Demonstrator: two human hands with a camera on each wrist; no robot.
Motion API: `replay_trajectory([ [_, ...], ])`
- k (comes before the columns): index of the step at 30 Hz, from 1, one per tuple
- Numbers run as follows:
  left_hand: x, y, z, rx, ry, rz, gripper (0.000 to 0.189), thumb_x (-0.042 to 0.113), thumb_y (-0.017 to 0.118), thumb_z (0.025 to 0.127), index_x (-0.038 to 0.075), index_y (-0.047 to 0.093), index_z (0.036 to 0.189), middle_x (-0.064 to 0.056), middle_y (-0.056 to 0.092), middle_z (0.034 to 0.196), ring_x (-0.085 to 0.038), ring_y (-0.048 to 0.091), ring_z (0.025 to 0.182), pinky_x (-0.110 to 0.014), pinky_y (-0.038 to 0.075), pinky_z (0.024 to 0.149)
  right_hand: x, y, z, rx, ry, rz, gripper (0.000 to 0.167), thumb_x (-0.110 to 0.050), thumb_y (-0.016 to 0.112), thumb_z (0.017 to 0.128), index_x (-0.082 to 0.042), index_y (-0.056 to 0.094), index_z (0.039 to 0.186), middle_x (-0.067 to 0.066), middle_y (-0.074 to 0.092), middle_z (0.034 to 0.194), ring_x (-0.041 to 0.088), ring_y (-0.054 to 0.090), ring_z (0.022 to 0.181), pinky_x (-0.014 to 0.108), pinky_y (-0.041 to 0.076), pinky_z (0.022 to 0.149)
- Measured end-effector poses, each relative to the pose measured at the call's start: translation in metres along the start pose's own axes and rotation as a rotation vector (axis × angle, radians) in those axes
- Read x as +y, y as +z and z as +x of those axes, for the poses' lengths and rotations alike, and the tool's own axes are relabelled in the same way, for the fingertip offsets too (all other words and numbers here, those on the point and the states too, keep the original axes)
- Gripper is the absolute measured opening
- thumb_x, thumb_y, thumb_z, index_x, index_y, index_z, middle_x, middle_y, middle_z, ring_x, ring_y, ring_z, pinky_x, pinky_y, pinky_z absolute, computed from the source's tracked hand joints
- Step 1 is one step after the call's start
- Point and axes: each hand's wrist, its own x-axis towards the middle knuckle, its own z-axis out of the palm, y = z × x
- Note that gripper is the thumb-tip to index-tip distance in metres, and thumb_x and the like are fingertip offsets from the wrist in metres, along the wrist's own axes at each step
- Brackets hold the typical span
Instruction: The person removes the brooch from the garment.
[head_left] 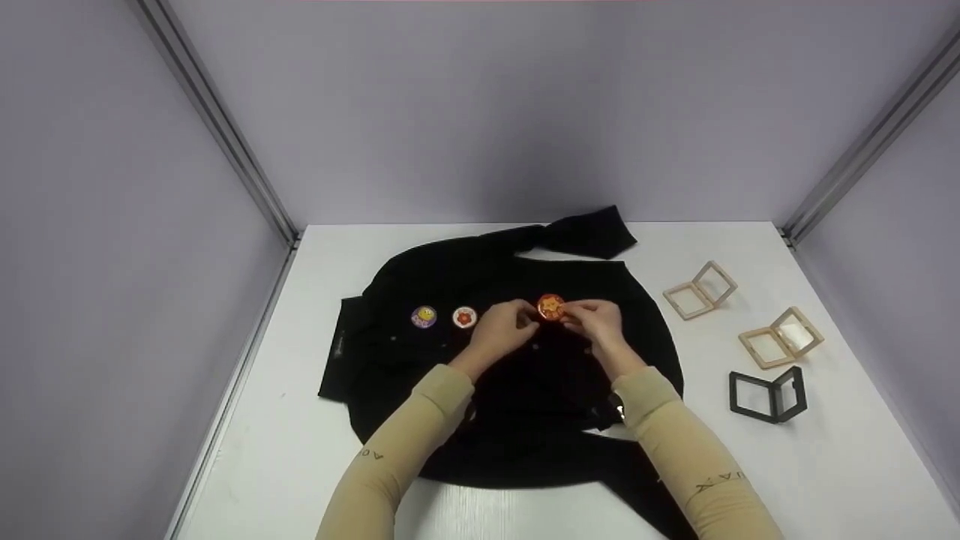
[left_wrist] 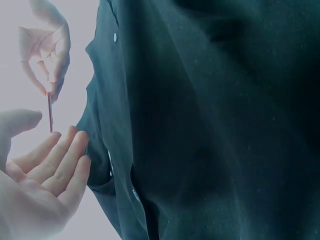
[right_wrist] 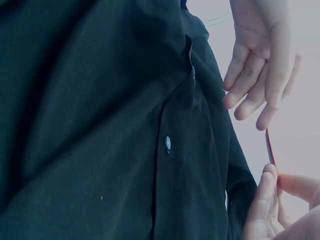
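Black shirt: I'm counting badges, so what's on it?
On the black shirt lie a purple badge and a white flower badge; the right hand pinches an orange badge over it. Anything beneath that hand or the left hand is hidden.

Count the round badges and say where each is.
3: a purple-yellow round badge and a white red-flowered round badge side by side on the black shirt; an orange-red round badge pinched in the right hand.
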Motion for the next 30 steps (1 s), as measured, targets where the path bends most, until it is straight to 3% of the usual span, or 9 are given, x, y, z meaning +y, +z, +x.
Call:
replay_trajectory([
  [7,0.003,0.004,0.002,-0.025,0.022,-0.001,0.025,0.018,0.073,0.100,0.008,0.074,0.123,-0.008,0.080,0.106,-0.022,0.076,0.096,-0.038,0.062,0.087,-0.002,-0.012,0.002,0.018,-0.017,-0.004,0.010,0.003,0.070,0.098,0.008,0.077,0.103,-0.001,0.074,0.074,0.005,0.072,0.060,0.017,0.061,0.063],
  [13,0.005,0.007,0.004,-0.044,0.005,0.015,0.027,0.020,0.073,0.100,0.009,0.073,0.126,-0.006,0.079,0.107,-0.018,0.074,0.095,-0.033,0.061,0.088,-0.004,-0.021,0.004,0.023,-0.006,0.005,0.012,0.002,0.071,0.097,0.008,0.077,0.105,-0.001,0.075,0.073,0.005,0.072,0.060,0.016,0.061,0.063],
  [20,0.008,0.013,0.008,-0.082,0.001,0.007,0.030,0.022,0.072,0.102,0.010,0.072,0.129,-0.007,0.078,0.112,-0.016,0.077,0.085,-0.031,0.062,0.085,-0.005,-0.032,0.006,0.037,0.000,0.020,0.010,0.003,0.069,0.098,0.007,0.077,0.103,-0.002,0.074,0.073,0.005,0.072,0.060,0.017,0.062,0.064],
  [26,0.016,0.018,0.012,-0.081,0.025,0.047,0.030,0.024,0.073,0.101,0.011,0.073,0.128,-0.006,0.077,0.115,-0.019,0.074,0.104,-0.034,0.060,0.094,-0.007,-0.046,0.008,0.064,-0.006,0.016,0.009,0.003,0.068,0.099,0.006,0.077,0.102,-0.002,0.074,0.072,0.005,0.072,0.060,0.017,0.062,0.065],
  [30,0.022,0.022,0.014,-0.092,0.043,0.059,0.031,0.024,0.074,0.101,0.011,0.073,0.129,-0.007,0.076,0.118,-0.021,0.073,0.109,-0.036,0.060,0.097,-0.009,-0.055,0.009,0.074,0.002,0.030,0.010,0.003,0.067,0.099,0.001,0.077,0.096,-0.003,0.074,0.071,0.004,0.073,0.060,0.017,0.062,0.065],
])
